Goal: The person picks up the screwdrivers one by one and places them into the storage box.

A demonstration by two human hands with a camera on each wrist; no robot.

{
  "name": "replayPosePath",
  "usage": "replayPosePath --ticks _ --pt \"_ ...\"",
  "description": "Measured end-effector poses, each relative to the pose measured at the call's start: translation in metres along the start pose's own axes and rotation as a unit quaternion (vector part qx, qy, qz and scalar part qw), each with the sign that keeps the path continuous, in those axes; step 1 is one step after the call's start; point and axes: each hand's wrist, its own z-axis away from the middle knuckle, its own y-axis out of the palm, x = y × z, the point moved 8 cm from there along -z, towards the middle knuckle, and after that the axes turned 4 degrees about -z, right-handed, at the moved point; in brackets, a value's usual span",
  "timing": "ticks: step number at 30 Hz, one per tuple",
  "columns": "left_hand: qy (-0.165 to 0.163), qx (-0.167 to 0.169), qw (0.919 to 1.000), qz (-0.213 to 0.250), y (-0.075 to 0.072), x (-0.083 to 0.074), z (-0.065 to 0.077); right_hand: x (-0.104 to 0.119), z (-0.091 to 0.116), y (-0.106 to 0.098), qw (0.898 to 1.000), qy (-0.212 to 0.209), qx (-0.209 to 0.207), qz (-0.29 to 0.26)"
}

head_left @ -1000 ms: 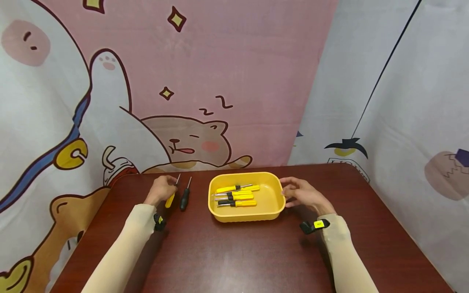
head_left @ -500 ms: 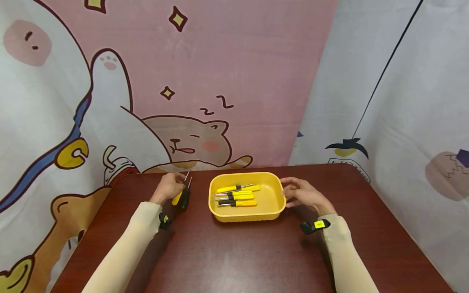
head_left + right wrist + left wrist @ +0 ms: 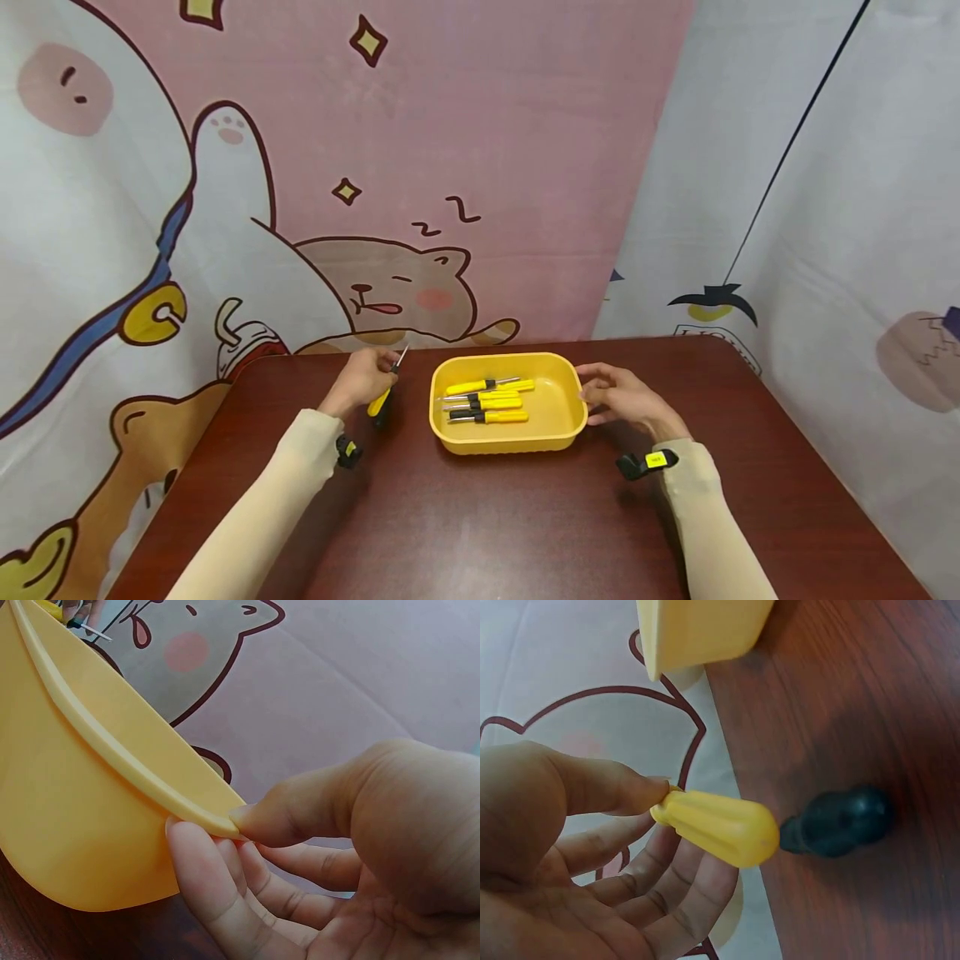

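Note:
My left hand (image 3: 362,382) pinches a yellow-handled screwdriver (image 3: 727,827) between thumb and fingers near the front of its handle. The shaft points up and away to the right in the head view. Lying on the table just beneath is a black-handled screwdriver (image 3: 840,822), mostly covered by the hand and the yellow one in the head view. To the right stands a yellow plastic bin (image 3: 553,408) with several screwdrivers (image 3: 491,402) in it, mostly yellow-handled. At its right end my right hand (image 3: 624,398) pinches the rim (image 3: 127,754), thumb on top and fingers outside.
The dark red-brown table (image 3: 480,517) extends toward me and to both sides. Right behind its far edge hangs a pink and white cartoon-print cloth (image 3: 480,167), which also closes off the sides.
My left hand has lifted the yellow screwdriver and carried it rightward, over the black one and closer to the bin. The right hand stays at the bin's right end.

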Motion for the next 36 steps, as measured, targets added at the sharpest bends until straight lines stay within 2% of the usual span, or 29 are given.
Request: replayPosePath --ticks 6,10,28,36 --pt "0.021 0.001 0.9998 -0.007 0.002 -0.013 0.002 -0.004 -0.002 -0.002 1.000 0.009 -0.008 -0.001" --pt "0.023 0.006 0.9997 -0.008 0.004 -0.020 0.003 -0.005 -0.003 -0.002 1.000 0.016 -0.014 -0.004" --pt "0.047 0.029 0.9984 -0.014 0.009 -0.047 0.006 -0.002 -0.001 -0.002 1.000 0.000 0.002 -0.005" --pt "0.068 0.029 0.9963 -0.042 0.009 -0.058 0.006 0.000 0.000 0.000 1.000 0.001 -0.001 -0.005"
